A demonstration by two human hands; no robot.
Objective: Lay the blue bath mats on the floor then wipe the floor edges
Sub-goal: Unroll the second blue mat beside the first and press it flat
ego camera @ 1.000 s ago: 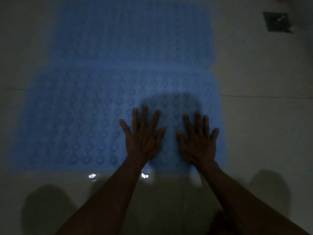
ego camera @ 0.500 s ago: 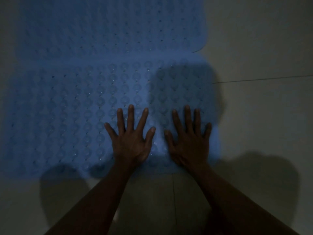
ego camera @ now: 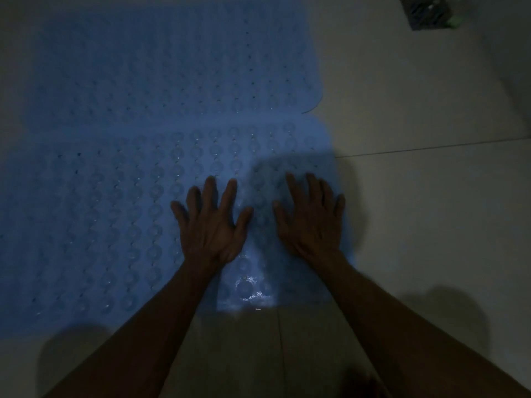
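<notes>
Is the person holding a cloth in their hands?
No, the left hand and right hand lie flat and bare on the near blue mat.

Left hand [ego camera: 211, 225] and right hand [ego camera: 311, 222] press flat on near mat [ego camera: 115, 225].

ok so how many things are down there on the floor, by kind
blue bath mats: 2, near mat, far mat
hands: 2, left hand, right hand
floor drain: 1
total: 5
</notes>
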